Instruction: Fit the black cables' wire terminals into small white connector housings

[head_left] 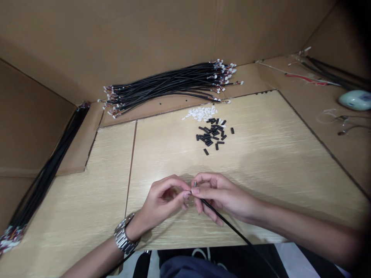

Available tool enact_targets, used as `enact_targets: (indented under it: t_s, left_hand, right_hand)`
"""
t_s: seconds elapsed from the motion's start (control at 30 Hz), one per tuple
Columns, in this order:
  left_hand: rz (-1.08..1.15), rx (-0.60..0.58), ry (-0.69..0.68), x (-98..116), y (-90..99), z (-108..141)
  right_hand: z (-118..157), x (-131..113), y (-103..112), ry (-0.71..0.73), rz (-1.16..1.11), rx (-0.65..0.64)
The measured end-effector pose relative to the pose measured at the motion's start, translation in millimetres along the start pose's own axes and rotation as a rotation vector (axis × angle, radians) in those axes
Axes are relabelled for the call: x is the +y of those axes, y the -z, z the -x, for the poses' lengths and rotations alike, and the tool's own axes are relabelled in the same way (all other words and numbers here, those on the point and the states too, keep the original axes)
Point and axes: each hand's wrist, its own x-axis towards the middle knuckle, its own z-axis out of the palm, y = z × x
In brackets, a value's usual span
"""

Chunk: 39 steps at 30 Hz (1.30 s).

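Note:
My right hand (216, 195) pinches a black cable (228, 223) close to its end, where thin wires show between thumb and finger. The cable runs down to the right, over the table's front edge. My left hand (169, 197), with a metal watch at the wrist, has thumb and forefinger pressed together at the cable's tip, touching my right fingertips. What exactly those left fingers grip is too small to tell. Beyond the hands lie a pile of short black sleeves (213, 133) and a heap of small white connectors (202, 112).
A bundle of black cables with white connectors (162, 85) lies along the cardboard at the back. Another cable bundle (55, 162) lies at the left. At the right are a pale green rounded object (356, 100), a red strip and more cables. Cardboard walls surround the table (261, 154).

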Motion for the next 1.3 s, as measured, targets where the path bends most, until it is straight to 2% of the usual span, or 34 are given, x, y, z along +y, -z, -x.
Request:
enact_targets:
  t_s: [0.2, 0.4, 0.5, 0.6, 0.73, 0.8, 0.93, 1.13, 1.3]
  left_hand:
    - [-0.325, -0.027, -0.326, 4.8, 9.5, -5.4]
    - [-0.382, -0.063, -0.418, 7.3, 12.1, -9.2]
    - [-0.396, -0.058, -0.377, 5.2, 12.2, -7.7]
    - [-0.382, -0.025, -0.27, 3.5, 9.9, -5.5]
    - [-0.062, -0.005, 0.01, 2.5, 2.2, -3.2]
    - [0.081, -0.002, 0.1, 2.4, -1.3, -2.7]
    - [0.116, 0.032, 0.135, 2.5, -4.1, -2.8]
    - [0.121, 0.051, 0.135, -0.5, -3.8, -2.5]
    - [0.149, 0.043, 0.145, -1.1, -4.8, -1.9]
  right_hand:
    - [2.6, -1.8, -0.2, -0.025, -0.043, -0.037]
    - [3.2, -3.7, -1.1, -0.046, -0.039, -0.024]
    - [2.0, -2.2, -0.4, -0.026, -0.016, -0.021]
    - [2.7, 0.6, -1.8, 0.068, 0.086, 0.025]
    - [7.5, 4.3, -9.5, 0.221, 0.286, 0.126]
    - [9.4, 6.3, -13.3, 0.271, 0.399, 0.169]
    - [9.7, 10.4, -14.1, 0.359, 0.589, 0.256]
    - [12.2, 12.0, -10.5, 0.429, 0.832, 0.294]
    - [13.6, 15.3, -8.1, 0.558, 0.974, 0.33]
